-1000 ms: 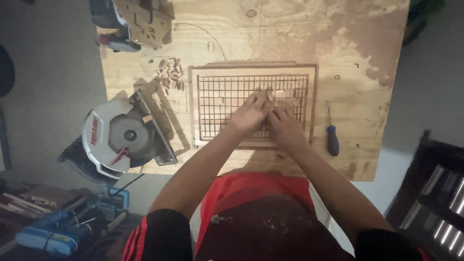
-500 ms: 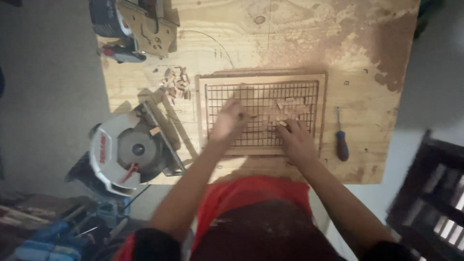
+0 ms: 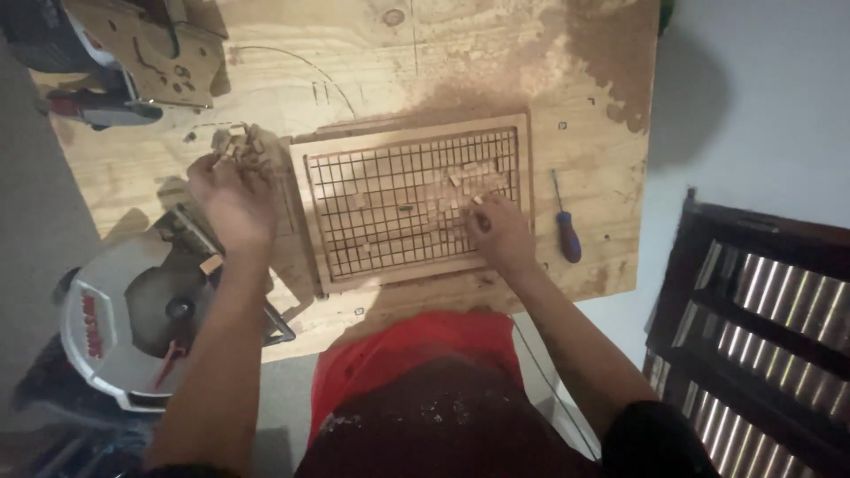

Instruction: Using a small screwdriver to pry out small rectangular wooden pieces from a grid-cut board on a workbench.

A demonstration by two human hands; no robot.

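Wooden frame with a dark wire grid lies flat mid-tabletop, long side across the view, pale rim all round. Small wood chips sit scattered on the grid, mostly toward its right half. Right hand rests on the grid's lower right corner, fingers bent and close together, tips on the chips; whether it pinches one, cannot tell. Left hand is off the frame, just left of it, fingers loosely curled over a chip pile on the plywood; grip unclear. Blue-handled screwdriver lies right of the frame, apart from it. Circular saw sits at the tabletop's lower left edge under the left forearm. Another power tool at top left. Reddish sawdust covers the tabletop's upper right.
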